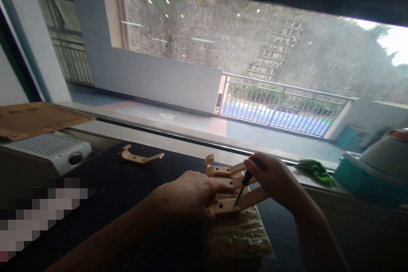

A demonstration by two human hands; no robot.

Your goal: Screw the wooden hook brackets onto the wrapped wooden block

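Observation:
My right hand (270,176) is closed around the dark handle of a screwdriver (245,182). Its tip meets a hole in the nearest wooden hook (226,206). My left hand (191,193) grips the left end of that hook, its fingers bent over the wood. Two more wooden hooks lie behind in a row, a middle hook (230,183) and a far hook (219,171), each with dark holes. All three rest across a board wrapped in shiny clear film (239,238). A separate wooden hook (138,159) lies on the dark table, left of the board.
The dark table (127,195) stands against a window sill. On the left are a white slatted appliance (54,148) and a brown paper envelope (41,119). A green cloth (315,172) and a teal bucket (366,178) are at the right.

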